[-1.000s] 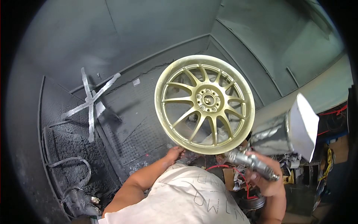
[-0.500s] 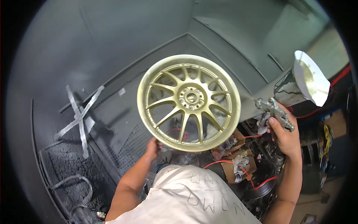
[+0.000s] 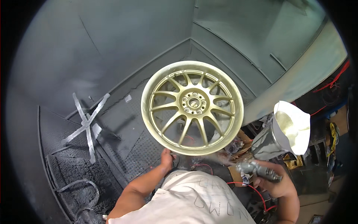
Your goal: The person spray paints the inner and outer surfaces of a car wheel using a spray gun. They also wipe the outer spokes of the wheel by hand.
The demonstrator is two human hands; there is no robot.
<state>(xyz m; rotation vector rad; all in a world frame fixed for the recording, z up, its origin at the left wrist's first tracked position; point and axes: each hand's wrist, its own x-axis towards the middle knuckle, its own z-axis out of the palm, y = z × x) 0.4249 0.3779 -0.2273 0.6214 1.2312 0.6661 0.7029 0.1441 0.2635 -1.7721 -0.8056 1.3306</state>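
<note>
A gold multi-spoke wheel rim [image 3: 192, 107] faces me in the middle of a grey spray booth. My left hand [image 3: 166, 159] grips the rim's lower edge from below and holds it up. My right hand [image 3: 273, 182] is closed on the handle of a metal spray gun [image 3: 257, 168]. The gun carries a cup [image 3: 289, 128] on top with pale gold paint inside. Its nozzle points left toward the rim's lower right edge, a short way from it.
Grey overspray coats the booth walls [image 3: 112, 48] and the grated floor [image 3: 138, 149]. A paint-coated star-shaped stand base [image 3: 86, 125] lies at the left. A hose [image 3: 80, 186] curls at lower left. Cardboard [image 3: 238, 145], red wires [image 3: 261, 196] and clutter sit at the right.
The spray gun has dropped from the upper right to beside the rim's lower edge. The rim sits further right and lower in view, still held by my left hand.
</note>
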